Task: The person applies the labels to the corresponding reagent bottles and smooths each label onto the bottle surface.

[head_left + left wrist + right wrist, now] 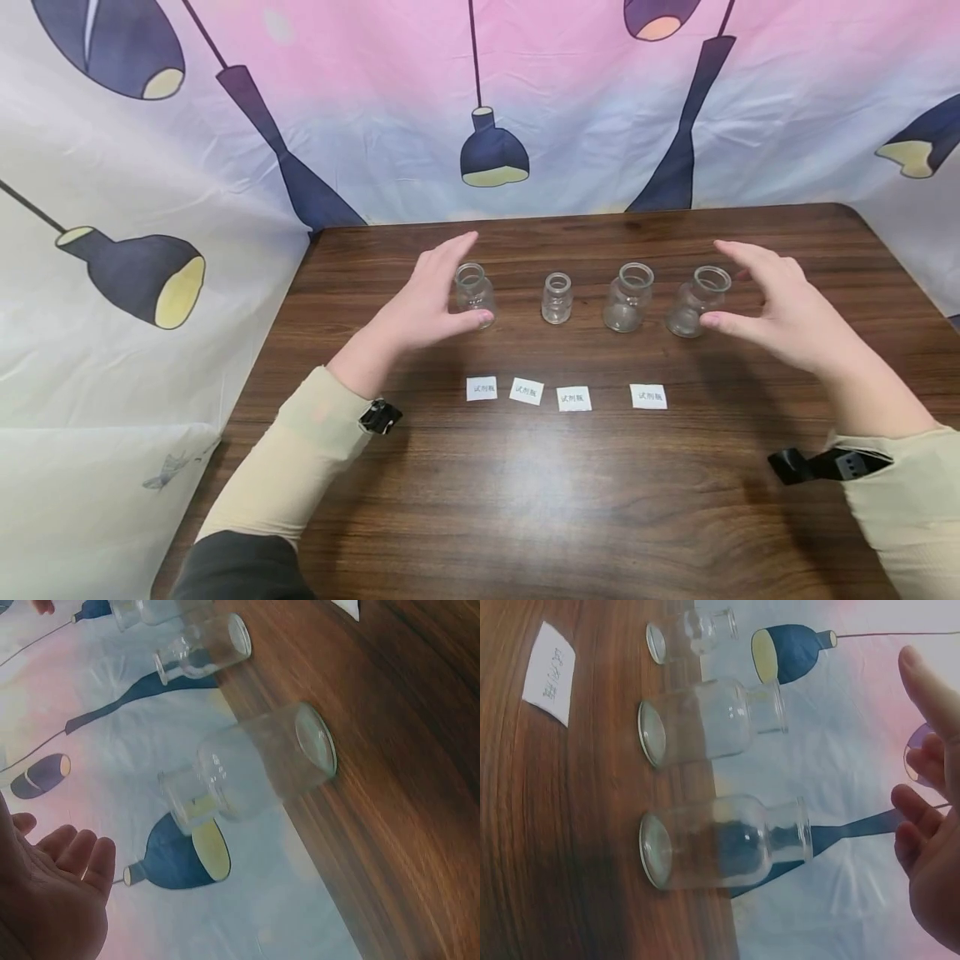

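Clear glass reagent bottles stand upright in a row on the wooden table. At the row's left end is a wide bottle, and my left hand hovers beside it with thumb and fingers spread apart. The left wrist view shows a gap between that hand and the glass. A smaller bottle and a wide one occupy the middle. Near the right-end bottle my right hand is held in the air, fingers parted from the thumb, holding nothing. In the right wrist view this hand is apart from the bottle.
Several white paper labels with printed characters lie in front of the bottles, among them a left one and a right one. Behind the brown table hangs a cloth printed with lamps.
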Tool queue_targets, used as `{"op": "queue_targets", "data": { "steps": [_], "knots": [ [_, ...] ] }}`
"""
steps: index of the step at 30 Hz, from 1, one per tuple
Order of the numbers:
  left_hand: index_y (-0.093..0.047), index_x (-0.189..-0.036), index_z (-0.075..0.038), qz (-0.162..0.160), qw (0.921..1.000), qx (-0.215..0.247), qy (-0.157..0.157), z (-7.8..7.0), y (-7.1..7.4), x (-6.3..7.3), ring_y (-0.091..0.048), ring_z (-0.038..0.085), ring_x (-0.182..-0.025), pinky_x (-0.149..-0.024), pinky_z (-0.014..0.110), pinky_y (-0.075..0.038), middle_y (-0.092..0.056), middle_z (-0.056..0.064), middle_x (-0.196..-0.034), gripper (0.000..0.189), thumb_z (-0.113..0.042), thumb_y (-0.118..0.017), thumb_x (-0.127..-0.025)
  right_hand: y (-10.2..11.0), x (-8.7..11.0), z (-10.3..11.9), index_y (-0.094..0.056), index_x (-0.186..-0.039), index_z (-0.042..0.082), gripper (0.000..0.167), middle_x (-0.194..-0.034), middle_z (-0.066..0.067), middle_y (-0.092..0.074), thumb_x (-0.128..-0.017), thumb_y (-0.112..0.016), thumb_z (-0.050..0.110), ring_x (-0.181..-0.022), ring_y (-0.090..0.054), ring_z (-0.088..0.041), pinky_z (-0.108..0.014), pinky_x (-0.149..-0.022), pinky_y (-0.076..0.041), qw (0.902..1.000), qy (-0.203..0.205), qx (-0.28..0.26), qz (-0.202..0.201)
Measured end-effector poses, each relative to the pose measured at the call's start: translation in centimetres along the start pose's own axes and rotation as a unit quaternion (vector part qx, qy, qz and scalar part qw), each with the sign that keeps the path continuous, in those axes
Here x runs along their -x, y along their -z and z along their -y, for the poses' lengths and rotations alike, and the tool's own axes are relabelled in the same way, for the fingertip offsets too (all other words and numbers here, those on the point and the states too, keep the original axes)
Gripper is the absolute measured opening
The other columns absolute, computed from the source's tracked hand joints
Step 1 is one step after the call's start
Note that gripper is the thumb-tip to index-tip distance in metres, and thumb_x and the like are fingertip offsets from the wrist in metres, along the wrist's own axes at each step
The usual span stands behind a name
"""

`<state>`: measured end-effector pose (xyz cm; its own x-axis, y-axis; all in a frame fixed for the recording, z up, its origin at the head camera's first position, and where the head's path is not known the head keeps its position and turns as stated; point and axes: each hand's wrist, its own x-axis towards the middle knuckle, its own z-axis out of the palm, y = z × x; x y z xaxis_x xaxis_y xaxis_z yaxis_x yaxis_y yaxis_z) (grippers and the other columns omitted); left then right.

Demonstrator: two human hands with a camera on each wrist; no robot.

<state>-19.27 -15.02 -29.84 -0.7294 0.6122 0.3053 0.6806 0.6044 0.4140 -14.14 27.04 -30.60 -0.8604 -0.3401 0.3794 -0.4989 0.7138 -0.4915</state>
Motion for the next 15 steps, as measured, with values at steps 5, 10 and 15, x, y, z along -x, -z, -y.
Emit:
{"op": "queue_targets", "data": {
  "steps": [5, 10, 15],
  "knots": [
    [-0.018, -0.148, -0.005, 0.017, 0.9998, 0.012, -0.003, -0.6, -0.8, -0.5, -0.019, 0.021, -0.138, -0.11, 0.039, -0.014, -0.024, 0.01, -0.151, 0.094, -0.04, -0.072, -0.079, -0.4, 0.3, 0.6, -0.043, -0.14, 0.009, 0.077, -0.126, -0.012, -0.049, -0.072, -0.08, 0.008, -0.091, -0.041, -0.01, -0.01, -0.065, -0.038, 0.9996, -0.024, -0.013, -0.012],
    [-0.02, -0.148, -0.005, 0.032, 0.9991, 0.028, -0.001, -1.2, -1.6, -1.0, -0.02, 0.021, -0.137, -0.11, 0.038, -0.017, -0.025, 0.01, -0.15, 0.093, -0.04, -0.072, -0.08, -1.0, 0.2, 0.7, -0.045, -0.138, 0.006, 0.073, -0.106, -0.01, -0.048, -0.073, -0.079, 0.005, -0.072, -0.047, -0.002, -0.009, -0.062, -0.039, 0.9987, -0.025, -0.045, -0.001],
    [-0.02, -0.148, -0.005, 0.046, 0.9978, 0.048, 0.003, -1.4, -2.7, -1.2, -0.025, 0.022, -0.135, -0.11, 0.035, -0.02, -0.026, 0.011, -0.15, 0.092, -0.039, -0.072, -0.08, -1.9, 0.3, 0.9, -0.046, -0.137, 0.008, 0.068, -0.103, -0.01, -0.052, -0.076, -0.077, 0.006, -0.067, -0.051, -0.005, -0.012, -0.06, -0.04, 0.9961, -0.04, -0.078, 0.01]
  ]
}}
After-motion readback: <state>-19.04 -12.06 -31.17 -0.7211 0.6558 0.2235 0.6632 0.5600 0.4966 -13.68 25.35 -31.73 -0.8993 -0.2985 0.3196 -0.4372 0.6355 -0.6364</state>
